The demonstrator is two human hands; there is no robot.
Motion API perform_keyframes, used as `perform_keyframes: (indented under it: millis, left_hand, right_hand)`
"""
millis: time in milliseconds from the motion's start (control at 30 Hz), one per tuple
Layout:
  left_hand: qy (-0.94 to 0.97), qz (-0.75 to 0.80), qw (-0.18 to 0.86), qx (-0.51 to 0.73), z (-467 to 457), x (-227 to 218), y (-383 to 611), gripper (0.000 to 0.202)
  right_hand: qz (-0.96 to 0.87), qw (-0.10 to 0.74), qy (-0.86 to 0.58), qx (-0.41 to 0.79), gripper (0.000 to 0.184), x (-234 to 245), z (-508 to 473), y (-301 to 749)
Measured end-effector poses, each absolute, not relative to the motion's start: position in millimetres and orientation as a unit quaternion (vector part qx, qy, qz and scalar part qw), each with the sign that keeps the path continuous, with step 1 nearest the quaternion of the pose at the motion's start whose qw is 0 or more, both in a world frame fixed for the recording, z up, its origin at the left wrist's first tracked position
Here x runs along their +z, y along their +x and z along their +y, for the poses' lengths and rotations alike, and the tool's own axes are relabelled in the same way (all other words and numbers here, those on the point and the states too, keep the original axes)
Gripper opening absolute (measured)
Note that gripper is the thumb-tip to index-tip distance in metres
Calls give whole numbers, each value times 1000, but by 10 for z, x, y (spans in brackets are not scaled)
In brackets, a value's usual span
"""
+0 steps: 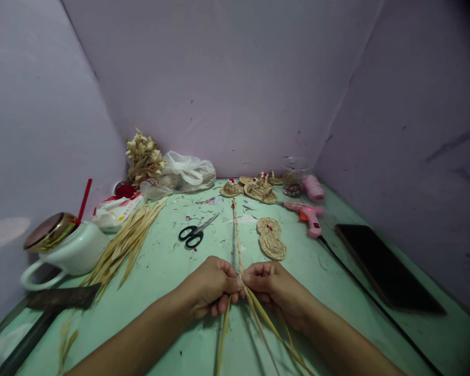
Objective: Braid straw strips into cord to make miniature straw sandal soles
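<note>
- Works over one pale mint-green tabletop [152,271] with chipped, flecked paint, enclosed beyond the hands and on either side by three pale lilac walls [235,78].
- Pinches with the left hand [215,284], clamped by thumb and fingertips on one thin tan braid of dried plant strips [238,240].
- Pinches likewise with the right hand [276,290], close against the left.
- Holds the braid's near end between both hands, its length straight ahead of them; trails several loose yellowish strips [223,334] below, exact count unclear.
- Shows one pair of black-handled metal scissors [199,230] beyond the left hand.
- Shows one flat, figure-eight straw coil [272,240] beyond the right hand.
- Has, farther right of the right hand, one pink glue gun [306,210] and one flat black rectangular device [387,269].
- Has, left of the left hand, one bundle of dried yellow strips [125,245] and one white mug [84,250].
</note>
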State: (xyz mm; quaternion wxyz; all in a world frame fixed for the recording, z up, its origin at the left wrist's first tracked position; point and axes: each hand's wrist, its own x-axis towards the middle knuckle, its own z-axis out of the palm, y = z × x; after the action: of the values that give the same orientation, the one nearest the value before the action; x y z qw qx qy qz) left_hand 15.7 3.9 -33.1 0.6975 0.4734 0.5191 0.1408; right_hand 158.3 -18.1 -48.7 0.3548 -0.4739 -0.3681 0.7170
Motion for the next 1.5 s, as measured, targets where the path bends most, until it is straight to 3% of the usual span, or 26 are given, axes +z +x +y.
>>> perform_keyframes:
  millis: [267,600,767,1200,1500]
  left_hand:
    - [388,470,783,124,138,-347,93,11]
    - [416,533,723,140,99,-343,124,14]
    - [427,494,743,148,118,-359,95,14]
    - [450,543,693,150,65,-344,146,15]
    - [463,485,725,158,79,-311,121,9]
  right_hand:
    - [-354,355,-471,726,26,-474,-170,1579]
    - [-374,349,-458,727,33,-463,-173,1603]
    - [-366,343,-463,731,35,-429,-164,1639]
    - [-441,324,-484,683,23,-505,-141,1632]
    - [-408,318,-517,682,27,-414,-130,1674]
